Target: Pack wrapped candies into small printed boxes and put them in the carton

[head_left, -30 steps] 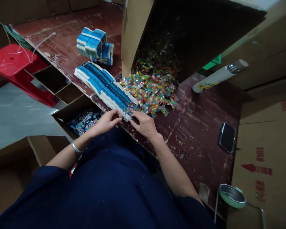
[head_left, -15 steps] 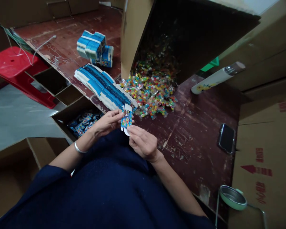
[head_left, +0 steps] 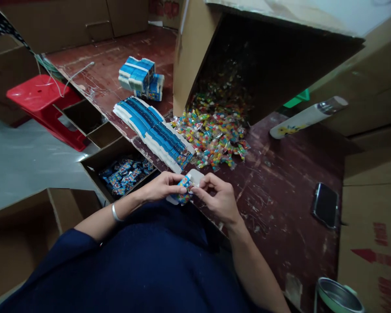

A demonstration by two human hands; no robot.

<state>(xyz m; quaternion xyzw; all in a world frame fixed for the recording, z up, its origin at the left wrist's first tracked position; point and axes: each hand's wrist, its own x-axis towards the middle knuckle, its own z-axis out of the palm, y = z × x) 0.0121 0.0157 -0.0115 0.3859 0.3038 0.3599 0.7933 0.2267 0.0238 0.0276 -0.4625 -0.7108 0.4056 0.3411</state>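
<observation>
My left hand point(head_left: 168, 188) is closed around a small blue printed candy box point(head_left: 184, 184), thumb on its face. At the box's end, where a pale flap stands up, my right hand point(head_left: 217, 195) pinches with thumb and forefinger; the fingers cover what lies right between them. Just beyond my hands runs a long fanned row of flattened blue-and-white boxes point(head_left: 154, 130) on the dark red table point(head_left: 267, 182). Beside that row, colourful candies in clear wrappers point(head_left: 215, 134) spill from a large cardboard box point(head_left: 190, 56) lying on its side.
Banded box stacks point(head_left: 138, 76) stand farther back. Below the table's left edge, an open carton point(head_left: 91, 167) contains many filled blue boxes. A red stool point(head_left: 39, 93) is at left. On the right are a white flask point(head_left: 299, 119), a phone point(head_left: 326, 205) and a metal-lined cup point(head_left: 339, 295).
The flat box between my hands is now turned and opened into shape. My right hand has shifted from its lower end to the flap end. The whole view has tilted slightly.
</observation>
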